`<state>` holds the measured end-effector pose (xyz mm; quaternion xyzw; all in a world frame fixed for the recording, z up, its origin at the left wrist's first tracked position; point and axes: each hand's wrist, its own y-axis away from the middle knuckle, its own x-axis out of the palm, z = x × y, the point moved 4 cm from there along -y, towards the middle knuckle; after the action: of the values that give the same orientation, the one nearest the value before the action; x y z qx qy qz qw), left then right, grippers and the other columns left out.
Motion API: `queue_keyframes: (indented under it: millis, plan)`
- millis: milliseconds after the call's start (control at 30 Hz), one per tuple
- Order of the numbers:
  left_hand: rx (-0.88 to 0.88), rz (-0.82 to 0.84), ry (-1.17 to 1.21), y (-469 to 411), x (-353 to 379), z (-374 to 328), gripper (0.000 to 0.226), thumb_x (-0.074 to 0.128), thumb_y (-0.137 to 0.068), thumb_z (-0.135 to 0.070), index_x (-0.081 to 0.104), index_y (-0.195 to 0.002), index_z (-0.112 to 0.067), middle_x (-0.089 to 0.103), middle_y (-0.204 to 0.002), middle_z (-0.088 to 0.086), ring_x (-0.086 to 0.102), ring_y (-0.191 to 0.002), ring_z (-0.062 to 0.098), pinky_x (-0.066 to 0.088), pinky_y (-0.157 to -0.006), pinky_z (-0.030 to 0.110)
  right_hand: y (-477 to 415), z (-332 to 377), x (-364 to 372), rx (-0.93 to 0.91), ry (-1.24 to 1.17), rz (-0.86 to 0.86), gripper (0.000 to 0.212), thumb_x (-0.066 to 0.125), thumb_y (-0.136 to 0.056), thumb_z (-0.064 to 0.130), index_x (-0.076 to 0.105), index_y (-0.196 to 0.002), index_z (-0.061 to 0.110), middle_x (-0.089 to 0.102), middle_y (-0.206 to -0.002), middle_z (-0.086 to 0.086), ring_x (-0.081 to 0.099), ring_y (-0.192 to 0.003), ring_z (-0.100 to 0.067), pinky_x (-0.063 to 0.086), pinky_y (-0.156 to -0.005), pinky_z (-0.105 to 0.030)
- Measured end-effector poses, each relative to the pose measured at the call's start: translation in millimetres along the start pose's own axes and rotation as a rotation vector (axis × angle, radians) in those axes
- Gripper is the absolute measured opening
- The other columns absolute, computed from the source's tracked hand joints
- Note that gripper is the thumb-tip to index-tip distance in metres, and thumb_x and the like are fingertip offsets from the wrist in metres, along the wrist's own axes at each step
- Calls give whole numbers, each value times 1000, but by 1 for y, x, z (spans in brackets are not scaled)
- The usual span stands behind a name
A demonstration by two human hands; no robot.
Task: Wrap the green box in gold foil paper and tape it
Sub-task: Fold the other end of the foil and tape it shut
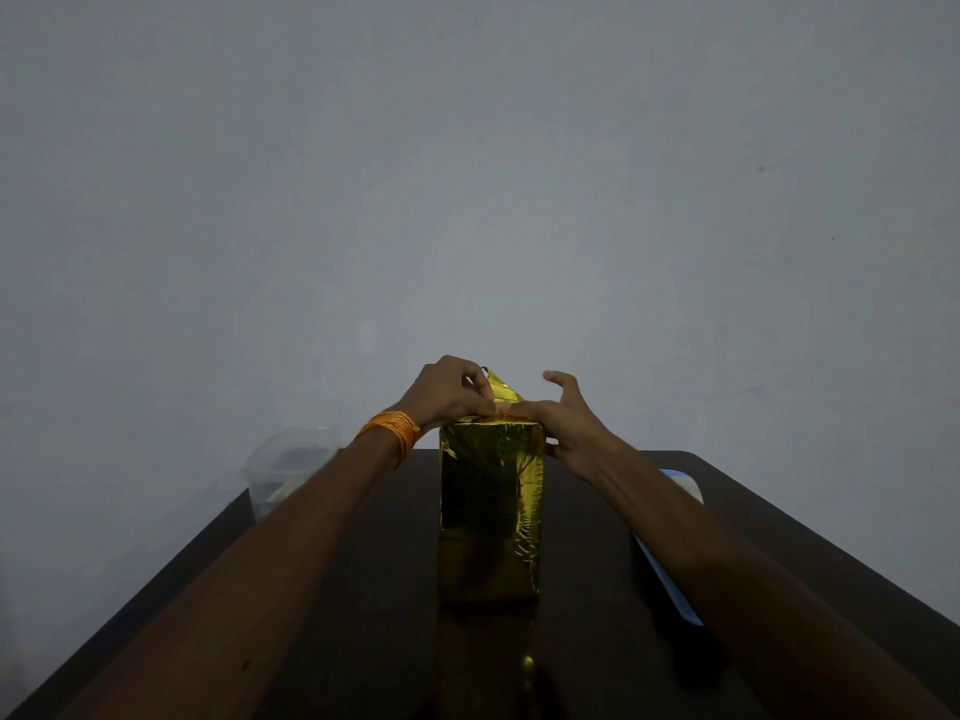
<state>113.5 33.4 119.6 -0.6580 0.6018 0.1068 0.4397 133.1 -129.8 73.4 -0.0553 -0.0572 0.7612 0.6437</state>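
Head view puts the tall upright box [491, 511], covered in shiny crinkled gold foil paper [503, 389], at the middle of the dark wooden table [587, 563]. Your left hand [447, 389], with an orange thread band [392, 433] at its wrist, pinches the foil flap standing at the box's far top edge. Your right hand [566, 423] is unclenched, with the forefinger pressed on the box top, the thumb against its right side and the other fingers lifted. Left of the box sits a clear plastic tub [291, 459]. Right of the box lies a pale blue flat item [685, 485].
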Motion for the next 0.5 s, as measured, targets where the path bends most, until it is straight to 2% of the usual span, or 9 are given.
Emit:
queue_keyframes:
  millis: [67,133,233,300,400,500]
  plan:
    - [14,3,6,2,0,1,18,78,-79,-18,74,-94,-9,63,-87,-5,58,-90,14,43,-64,19,0,-1,0,4,-12,1,91,85,-75,13,28,-143,32,56,-128,-17,62,-105,-26,52,-64,-30]
    - [43,-17,37,5,1,2,16,76,-82,-21,73,-95,-12,64,-89,-4,60,-90,14,45,-64,19,0,-3,-2,-1,-4,-5,88,84,-76,14,29,-143,33,55,-130,-16,62,-107,-27,51,-66,-29]
    - [21,-160,222,10,-5,6,16,71,-87,-28,72,-99,-18,69,-95,-3,64,-92,14,52,-69,23,1,-4,-4,-1,12,-11,82,82,-79,12,32,-142,32,55,-130,-15,62,-103,-24,49,-65,-27]
    - [-7,-211,335,15,-11,14,25,74,-85,-33,68,-106,-21,68,-99,1,65,-94,14,53,-70,25,0,-4,-6,-2,14,-9,79,81,-80,13,34,-140,32,57,-129,-15,63,-99,-21,48,-63,-26]
    - [-106,-101,427,27,-9,27,46,80,-80,-29,59,-121,-25,63,-109,5,63,-99,17,50,-66,24,0,-5,-7,-7,14,2,77,80,-81,13,35,-140,32,59,-125,-15,65,-92,-18,49,-59,-24]
    - [-208,-16,576,37,-2,38,51,79,-80,-20,57,-125,-27,66,-113,8,65,-103,22,51,-68,24,0,-7,-6,-12,16,4,77,81,-80,13,35,-139,33,60,-125,-16,65,-92,-20,50,-61,-26]
